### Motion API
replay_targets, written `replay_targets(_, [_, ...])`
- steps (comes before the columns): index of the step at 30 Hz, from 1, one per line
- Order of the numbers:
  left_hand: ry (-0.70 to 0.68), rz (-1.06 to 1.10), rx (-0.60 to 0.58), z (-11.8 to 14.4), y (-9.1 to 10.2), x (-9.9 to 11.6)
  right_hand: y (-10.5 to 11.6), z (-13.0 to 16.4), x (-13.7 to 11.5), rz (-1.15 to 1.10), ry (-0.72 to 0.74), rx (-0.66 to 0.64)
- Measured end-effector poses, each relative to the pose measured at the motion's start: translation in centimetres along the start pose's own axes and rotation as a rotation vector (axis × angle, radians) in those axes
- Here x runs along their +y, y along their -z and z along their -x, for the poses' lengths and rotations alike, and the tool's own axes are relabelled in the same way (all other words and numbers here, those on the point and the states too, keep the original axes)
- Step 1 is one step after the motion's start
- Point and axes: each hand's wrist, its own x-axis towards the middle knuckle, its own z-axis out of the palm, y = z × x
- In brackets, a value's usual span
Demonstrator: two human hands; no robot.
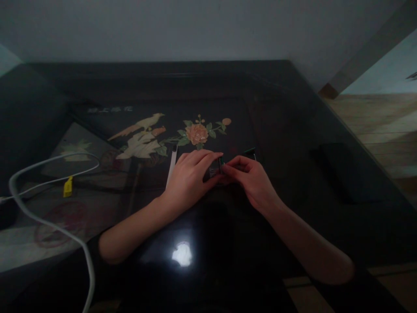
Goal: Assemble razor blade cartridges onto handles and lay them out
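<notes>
Head view, white cable [48, 217], yellow tag [67, 187], hands [221, 174] meeting.

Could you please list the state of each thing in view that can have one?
left hand: palm down, fingertips on the small dark object
right hand: fingers pinched at the small dark object
small dark object: between both hands, details too dark to tell
white cable: looped loosely on the table
yellow tag: on the cable

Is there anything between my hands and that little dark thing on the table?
Nothing visible. The left hand and right hand already meet at the small dark object, fingertips touching it.
</notes>
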Motion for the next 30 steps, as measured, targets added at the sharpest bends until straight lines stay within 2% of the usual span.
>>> replay_targets(3, [0.008, 0.038, 0.002, -0.2, 0.2, -0.1, 0.2, 0.0, -0.1, 0.100, 0.082, -0.018])
replay_targets(6, [0.117, 0.243, -0.011, -0.5, 0.5, 0.1, 0.7, -0.1, -0.5, 0.284, 0.304, 0.013])
replay_targets(8, [0.244, 0.510, -0.077, -0.8, 0.7, 0.4, 0.9, 0.0, -0.9, 0.405, 0.478, 0.047])
replay_targets(11, [0.429, 1.021, -0.242, -0.8, 0.8, 0.8, 1.2, 0.2, -1.4, 0.508, 0.681, 0.052])
replay_targets(13, [0.511, 1.295, -0.321, -0.6, 0.6, 0.9, 1.2, 0.4, -1.5, 0.539, 0.747, 0.025])
replay_targets(15, [0.570, 1.447, -0.366, -0.4, 0.4, 1.0, 1.3, 0.5, -1.5, 0.558, 0.757, 0.002])
replay_targets(18, [0.612, 1.531, -0.402, -0.2, 0.1, 0.9, 1.2, 0.6, -1.4, 0.528, 0.724, -0.021])
replay_targets(22, [0.583, 1.577, -0.434, -0.1, 0.1, 0.9, 1.2, 0.7, -1.5, 0.452, 0.684, -0.054])
replay_targets(27, [0.579, 1.427, -0.457, -0.2, 0.2, 0.8, 1.2, 0.4, -1.4, 0.445, 0.658, -0.057])
replay_targets(30, [0.503, 1.216, -0.381, -0.4, 0.2, 0.3, 1.3, 0.1, -1.3, 0.450, 0.649, -0.030])
